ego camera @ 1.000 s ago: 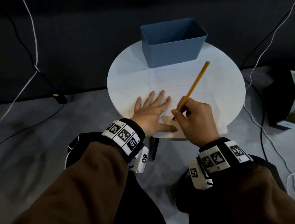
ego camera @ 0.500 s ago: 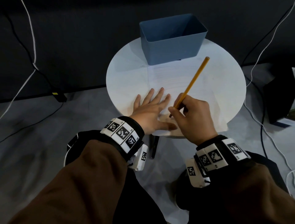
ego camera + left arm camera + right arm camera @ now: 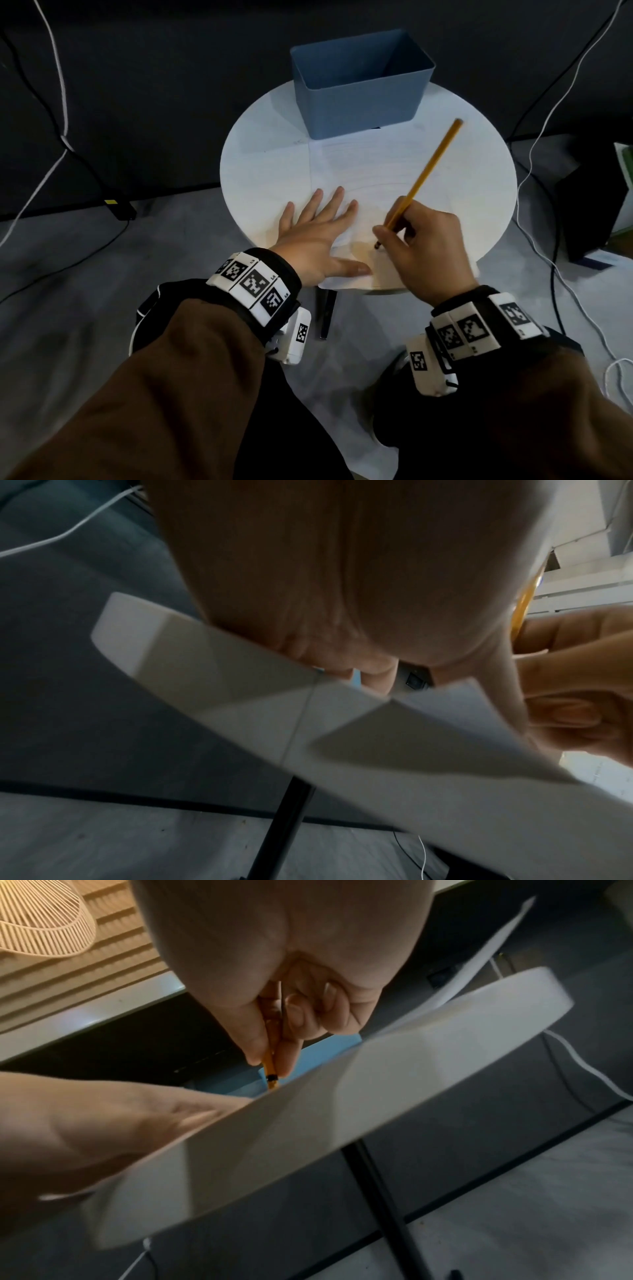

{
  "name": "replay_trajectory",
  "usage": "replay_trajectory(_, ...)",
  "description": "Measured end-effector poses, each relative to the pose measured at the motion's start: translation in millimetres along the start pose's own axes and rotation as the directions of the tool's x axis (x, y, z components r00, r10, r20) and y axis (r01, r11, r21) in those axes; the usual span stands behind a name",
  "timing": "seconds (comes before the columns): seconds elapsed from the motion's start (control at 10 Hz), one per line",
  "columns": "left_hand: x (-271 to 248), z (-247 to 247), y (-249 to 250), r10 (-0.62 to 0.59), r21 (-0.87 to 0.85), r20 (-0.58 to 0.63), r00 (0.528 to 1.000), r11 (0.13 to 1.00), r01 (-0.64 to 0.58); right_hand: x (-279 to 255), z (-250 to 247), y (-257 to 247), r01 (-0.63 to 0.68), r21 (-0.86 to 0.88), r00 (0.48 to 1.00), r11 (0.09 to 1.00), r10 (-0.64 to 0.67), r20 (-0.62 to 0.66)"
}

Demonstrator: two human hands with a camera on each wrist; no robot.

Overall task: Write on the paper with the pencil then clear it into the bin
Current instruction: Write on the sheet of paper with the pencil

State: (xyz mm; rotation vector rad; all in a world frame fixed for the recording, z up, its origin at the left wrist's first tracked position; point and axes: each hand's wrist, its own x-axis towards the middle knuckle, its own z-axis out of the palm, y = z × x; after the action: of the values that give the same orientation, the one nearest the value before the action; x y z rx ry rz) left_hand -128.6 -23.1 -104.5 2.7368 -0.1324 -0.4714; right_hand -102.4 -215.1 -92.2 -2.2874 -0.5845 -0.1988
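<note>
A white lined sheet of paper [image 3: 380,171] lies on the round white table [image 3: 260,164], its near edge hanging over the rim. My left hand [image 3: 318,236] lies flat on the paper's near left part, fingers spread. My right hand [image 3: 421,246] grips a yellow pencil [image 3: 431,168] near its tip, which touches the paper close to the left thumb. In the right wrist view thumb and fingers pinch the pencil [image 3: 268,1066] above the table edge. The blue bin [image 3: 359,92] stands open at the table's far side.
Black and white cables [image 3: 61,137] run over the grey floor on both sides. A dark box [image 3: 592,202] stands on the floor at the right. A black table leg [image 3: 327,315] shows under the near rim.
The right hand has shifted slightly right with the pencil, its tip still on the paper. The left hand stays flat in the same place.
</note>
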Motion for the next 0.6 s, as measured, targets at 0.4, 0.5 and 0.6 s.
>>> replay_trajectory(0.4, -0.9, 1.7, -1.3, 0.005, -0.034, -0.015, 1.000, 0.999, -0.006, -3.3, -19.3, 24.0, -0.088, -0.050, 0.994, 0.995, 0.085, -0.062)
replay_trajectory(0.5, -0.3, 0.0, -0.7, 0.003, -0.017, -0.009, 1.000, 1.000, -0.003, -2.8, -14.5, 20.5, -0.074, -0.019, 0.995, 0.997, 0.072, -0.069)
replay_trajectory(0.6, -0.1, -0.7, 0.6, -0.002, -0.007, 0.008, 1.000, 1.000, 0.002, -4.7, -6.6, 12.5, -0.031, -0.017, 0.999, 0.999, 0.030, -0.031)
